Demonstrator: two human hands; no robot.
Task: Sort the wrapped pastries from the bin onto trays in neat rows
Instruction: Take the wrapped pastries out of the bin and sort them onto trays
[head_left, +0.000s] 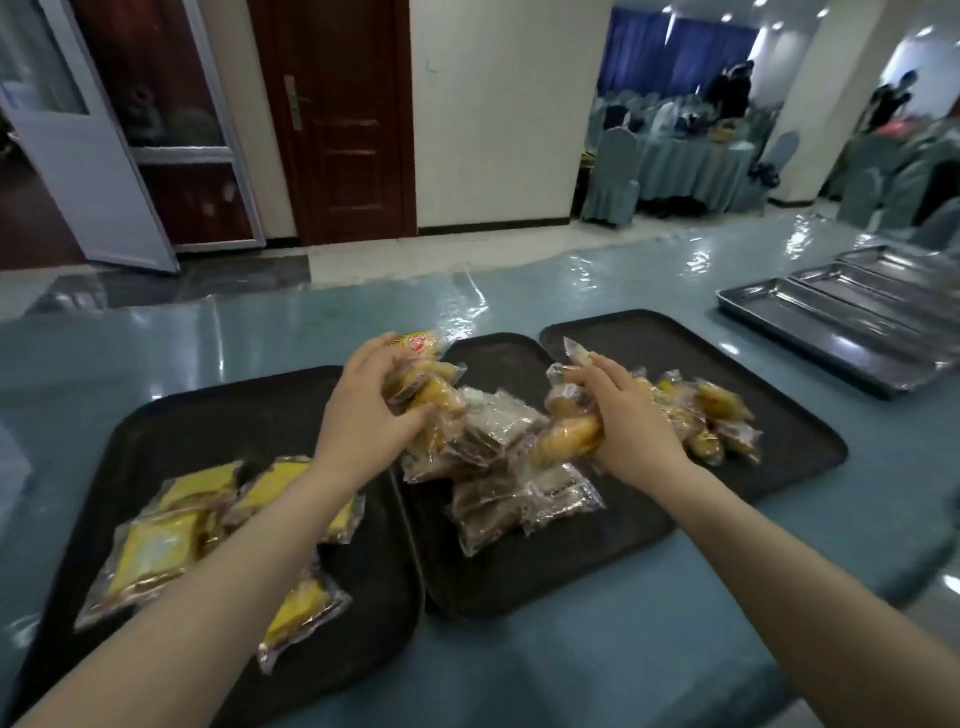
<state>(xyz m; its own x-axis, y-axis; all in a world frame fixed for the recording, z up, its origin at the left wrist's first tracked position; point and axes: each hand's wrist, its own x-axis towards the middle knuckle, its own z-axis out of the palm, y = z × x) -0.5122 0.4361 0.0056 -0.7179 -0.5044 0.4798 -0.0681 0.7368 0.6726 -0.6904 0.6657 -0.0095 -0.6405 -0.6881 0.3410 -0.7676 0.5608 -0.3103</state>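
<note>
Crinkly film wraps the golden rolls; these are judged light, soft, slippery; the left hand and right hand are each closed round a bundle, best gripped mid-body, not squeezed.

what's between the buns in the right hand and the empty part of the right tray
Nothing visible. The right hand holds wrapped buns above the right tray, whose far half is bare. The loose buns lie to the right, off a straight path.
</note>
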